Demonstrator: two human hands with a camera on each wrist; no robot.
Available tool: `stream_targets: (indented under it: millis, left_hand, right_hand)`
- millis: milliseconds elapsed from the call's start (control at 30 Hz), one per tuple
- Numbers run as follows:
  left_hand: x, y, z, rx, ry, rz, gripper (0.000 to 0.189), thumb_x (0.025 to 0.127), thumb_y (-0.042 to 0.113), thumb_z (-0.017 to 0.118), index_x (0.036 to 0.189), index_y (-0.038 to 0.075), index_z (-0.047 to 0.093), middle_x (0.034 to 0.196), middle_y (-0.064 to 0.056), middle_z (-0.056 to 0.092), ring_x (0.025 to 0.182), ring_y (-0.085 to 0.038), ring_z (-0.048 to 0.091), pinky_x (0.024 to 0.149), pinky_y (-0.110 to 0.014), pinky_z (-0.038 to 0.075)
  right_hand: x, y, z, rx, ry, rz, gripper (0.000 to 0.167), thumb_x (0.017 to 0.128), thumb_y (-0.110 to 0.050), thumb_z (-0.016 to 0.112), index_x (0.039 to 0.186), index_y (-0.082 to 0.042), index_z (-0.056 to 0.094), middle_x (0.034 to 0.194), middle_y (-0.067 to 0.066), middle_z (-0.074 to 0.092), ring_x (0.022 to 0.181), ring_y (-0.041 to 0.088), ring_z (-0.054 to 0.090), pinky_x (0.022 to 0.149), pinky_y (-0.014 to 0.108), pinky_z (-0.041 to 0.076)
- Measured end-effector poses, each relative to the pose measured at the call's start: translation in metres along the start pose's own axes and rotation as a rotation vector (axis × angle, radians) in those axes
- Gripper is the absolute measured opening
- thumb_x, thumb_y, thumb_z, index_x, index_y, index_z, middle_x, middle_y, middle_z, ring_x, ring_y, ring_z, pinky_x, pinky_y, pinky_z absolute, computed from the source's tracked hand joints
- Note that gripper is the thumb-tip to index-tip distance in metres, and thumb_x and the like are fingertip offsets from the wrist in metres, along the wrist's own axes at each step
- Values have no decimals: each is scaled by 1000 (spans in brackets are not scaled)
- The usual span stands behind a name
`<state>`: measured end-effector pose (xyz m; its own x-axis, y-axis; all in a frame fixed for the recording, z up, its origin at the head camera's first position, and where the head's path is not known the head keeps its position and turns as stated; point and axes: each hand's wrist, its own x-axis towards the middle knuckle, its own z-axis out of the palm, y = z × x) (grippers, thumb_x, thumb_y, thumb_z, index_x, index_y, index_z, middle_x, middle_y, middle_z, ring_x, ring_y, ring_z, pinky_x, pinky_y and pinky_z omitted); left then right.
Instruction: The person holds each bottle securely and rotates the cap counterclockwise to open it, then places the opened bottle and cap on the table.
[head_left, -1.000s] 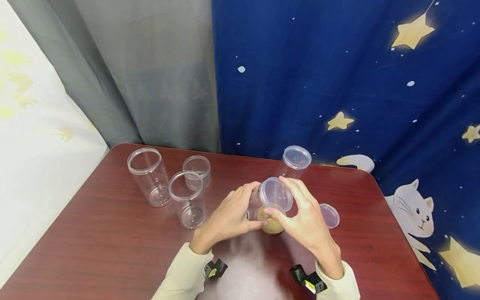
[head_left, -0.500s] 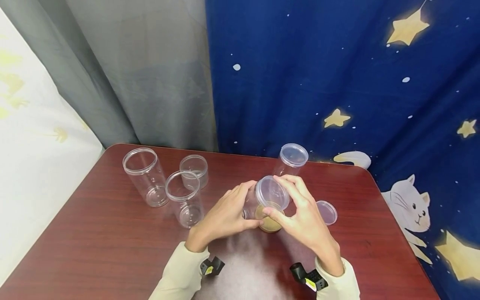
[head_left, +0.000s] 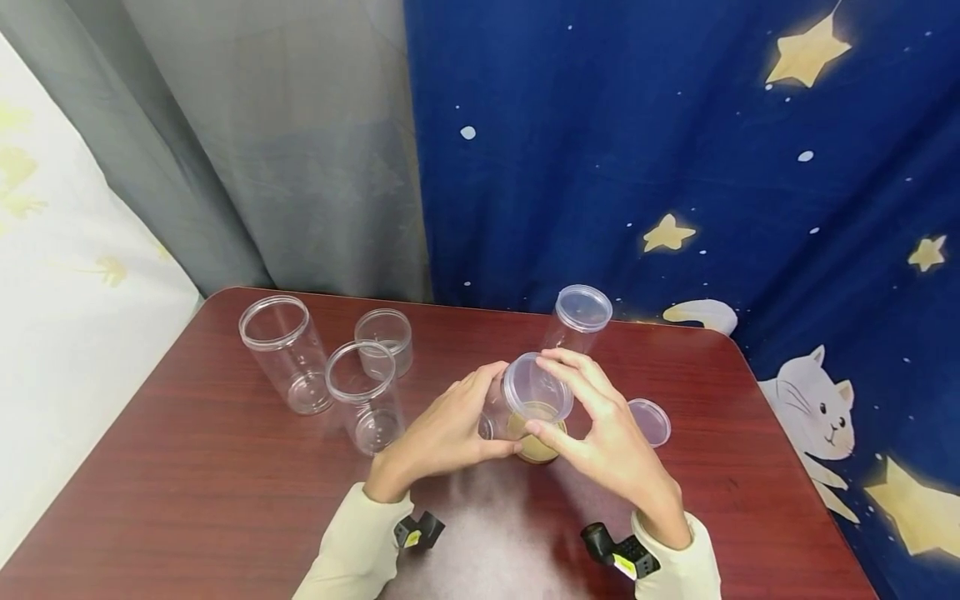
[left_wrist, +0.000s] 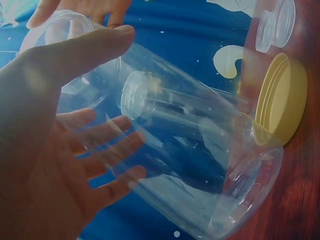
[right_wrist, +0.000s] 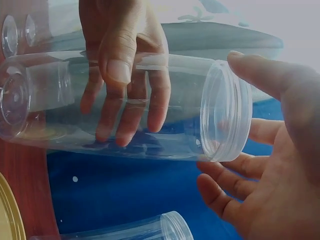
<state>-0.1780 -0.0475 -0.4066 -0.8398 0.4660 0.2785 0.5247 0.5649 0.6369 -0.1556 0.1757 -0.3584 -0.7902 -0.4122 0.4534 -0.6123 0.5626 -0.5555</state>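
A clear plastic jar [head_left: 492,410] is tilted over the table, its base low and its mouth end raised. My left hand [head_left: 442,427] grips its side, thumb on the near side and fingers round the far side, as the left wrist view shows. A clear lid [head_left: 537,385] sits on the jar's mouth. My right hand [head_left: 611,437] holds this lid by its rim, thumb below and fingertips along the top edge. Under the jar, partly seen through it, a yellow lid [left_wrist: 284,100] lies on the table.
Left of the hands stand a tall lidless jar [head_left: 288,354], another lidless jar [head_left: 371,404] and a short jar [head_left: 392,342]. Behind the hands is a lidded jar [head_left: 583,310]. A loose clear lid [head_left: 649,422] lies right of the right hand. Curtains hang along the table's back edge.
The head view has shifted slightly, so everything sits a little further left. My right fingertips have moved slightly along the lid's rim; the left hand keeps its grip on the jar.
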Motion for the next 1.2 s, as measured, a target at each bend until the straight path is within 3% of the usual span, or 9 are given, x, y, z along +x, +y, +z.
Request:
stream_targets:
  millis: [233,733,1033,1200]
  left_hand:
    - [-2,0,-2,-50,-35,-15,91,73,40,86,145,12,39,134,0,54,115,-20,55,100,-43,46]
    - [-1,-3,-2,-110,-81,29,90,74,36,87,146,15,37,134,-3,54,120,-13,52,102,-40,45]
    - [-1,0,-3,-114,-76,38,90,74,35,87,146,14,37,135,2,53,119,-12,52,102,-39,46]
    - [0,1,-1,-95,-53,17,89,73,36,86,145,15,38,133,2,54,115,-14,54,99,-40,47]
  right_hand:
    - [-1,0,-1,54,-16,-48,67,78,-20,84,139,-18,56,147,0,48,137,18,44,109,24,38]
    - [-2,3,-4,184,-69,-125,68,77,-7,79,140,-13,54,151,2,45,138,21,42,112,25,35]
    - [-1,3,-5,202,-66,-193,75,76,-4,75,145,-8,46,151,8,44,140,23,40,113,24,32]
    - [-1,4,-6,192,-57,-174,80,76,-6,76,148,-9,42,157,7,36,143,26,36,115,25,30]
